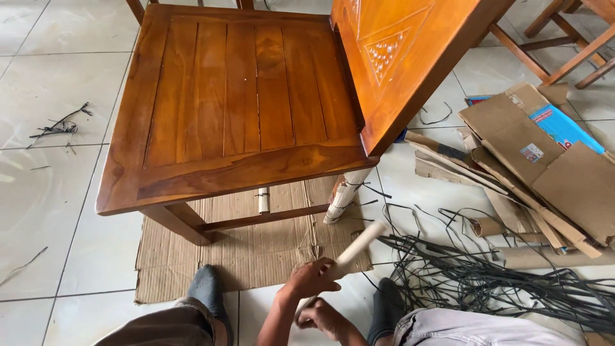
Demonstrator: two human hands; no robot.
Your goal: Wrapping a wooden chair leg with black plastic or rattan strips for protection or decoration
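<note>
Just below the wooden chair (243,109), both the left hand (312,279) and right hand (320,317) were clenched around a pale paper roll (359,247), which could crumple if squeezed harder.

Furniture workshop floor — wooden chair (243,102), cardboard scraps (544,166), black strapping (487,275).

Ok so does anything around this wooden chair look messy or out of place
Yes. A tangle of black strips sprawls loose over the floor tiles on the right, beside a heap of torn cardboard pieces. A few stray black scraps lie left of the wooden chair.
</note>
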